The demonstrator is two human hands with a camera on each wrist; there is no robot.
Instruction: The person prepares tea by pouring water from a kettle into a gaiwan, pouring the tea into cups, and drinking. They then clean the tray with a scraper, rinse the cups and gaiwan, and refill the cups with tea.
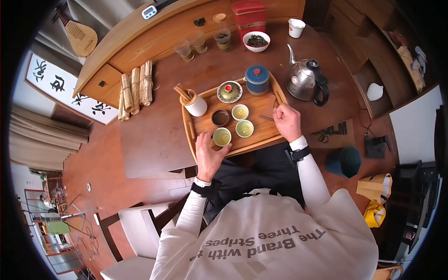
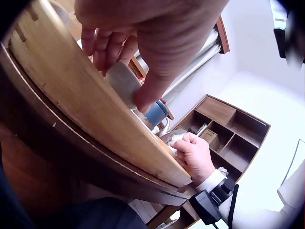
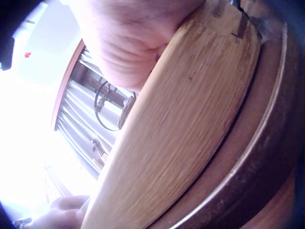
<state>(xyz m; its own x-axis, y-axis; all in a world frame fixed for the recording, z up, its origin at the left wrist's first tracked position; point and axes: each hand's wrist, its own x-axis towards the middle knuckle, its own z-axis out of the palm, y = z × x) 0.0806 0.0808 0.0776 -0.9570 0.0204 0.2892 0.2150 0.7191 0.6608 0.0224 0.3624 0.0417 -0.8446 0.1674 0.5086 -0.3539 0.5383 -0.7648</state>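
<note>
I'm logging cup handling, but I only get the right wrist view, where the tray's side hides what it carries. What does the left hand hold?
Observer: The left hand grips a teacup of pale tea.
Operator: Are other cups filled too?
Observer: Yes, two more teacups of pale tea stand on the tray.
Operator: Is there a kettle nearby?
Observer: A steel kettle stands on the table, right of the tray.

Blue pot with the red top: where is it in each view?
Head: blue pot above centre, on the wooden tray, far right corner.
Left wrist: at picture centre, partly hidden.
Right wrist: not in it.
Shared landmark: the wooden tray, visible in all three.
</note>
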